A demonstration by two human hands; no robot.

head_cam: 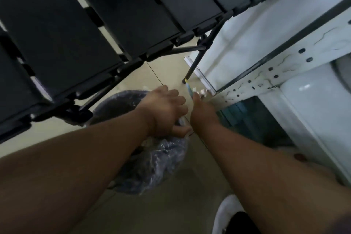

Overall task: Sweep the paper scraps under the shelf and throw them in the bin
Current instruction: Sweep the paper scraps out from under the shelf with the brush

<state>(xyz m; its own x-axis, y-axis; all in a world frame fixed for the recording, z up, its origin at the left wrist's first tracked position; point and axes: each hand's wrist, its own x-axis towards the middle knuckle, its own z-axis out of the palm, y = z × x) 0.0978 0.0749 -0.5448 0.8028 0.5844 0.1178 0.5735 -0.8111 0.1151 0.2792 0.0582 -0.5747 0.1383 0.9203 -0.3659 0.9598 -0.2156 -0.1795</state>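
Small white paper scraps (pixel 200 91) lie on the beige floor at the foot of the white shelf (pixel 266 80). My right hand (pixel 204 113) is shut on a thin blue and yellow tool (pixel 189 87), whose tip points toward the scraps. Left of it stands the bin (pixel 112 104), lined with a dark, shiny plastic bag (pixel 157 159). My left hand (pixel 165 112) is curled over the bin's right rim, thumb underneath, and something white shows between thumb and fingers. The blur hides what the tool's tip looks like.
A row of black chairs (pixel 79 30) on black metal legs (pixel 201 59) hangs over the bin from the upper left. White containers (pixel 313 112) fill the shelf on the right, with a teal object (pixel 241 112) beneath. A white shoe (pixel 226 213) is at the bottom.
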